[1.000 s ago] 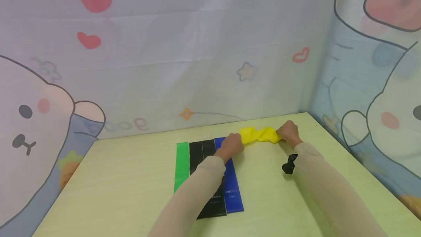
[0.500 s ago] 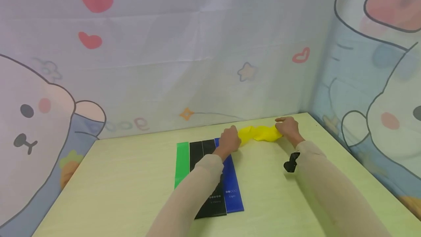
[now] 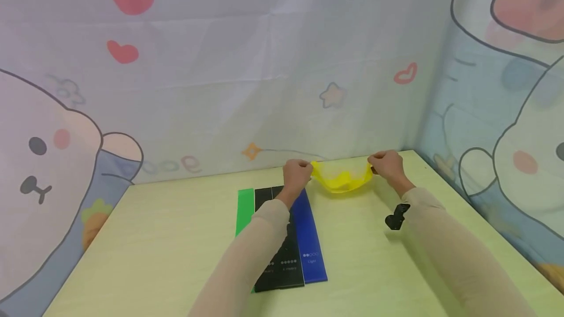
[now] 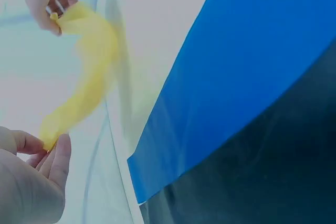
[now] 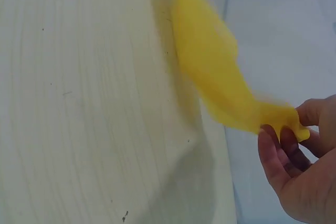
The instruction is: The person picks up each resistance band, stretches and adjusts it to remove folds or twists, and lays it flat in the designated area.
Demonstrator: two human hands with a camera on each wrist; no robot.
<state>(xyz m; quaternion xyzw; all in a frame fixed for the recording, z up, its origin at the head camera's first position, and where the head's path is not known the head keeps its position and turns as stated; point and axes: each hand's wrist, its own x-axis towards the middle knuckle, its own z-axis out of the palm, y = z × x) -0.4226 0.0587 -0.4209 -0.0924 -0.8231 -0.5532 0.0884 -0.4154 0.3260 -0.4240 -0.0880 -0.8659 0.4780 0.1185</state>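
A thin yellow resistance band [image 3: 343, 182] sags between the two hands near the table's far edge. My left hand [image 3: 296, 177] pinches its left end between thumb and fingers, above the top of the flat bands. The right hand [image 3: 388, 168] pinches the other end. In the left wrist view the yellow band [image 4: 100, 61] is blurred and curves from one hand to the other. Seen from the right wrist, the band [image 5: 215, 72] hangs in soft folds and its end pokes out past the fingertips of the right hand [image 5: 310, 166].
A blue band [image 3: 312, 243] marked "Light" lies flat beside black bands [image 3: 288, 258] and a green band [image 3: 245, 209], partly hidden under the left sleeve. A black wrist device [image 3: 396, 216] sits at the right cuff. Behind the table [image 3: 185, 238] hangs a printed cloth [image 3: 211, 62].
The twisted yellow band has been raised and spread into a sagging curve. Both hands now pinch its ends higher up; the left hand has moved slightly left and up.
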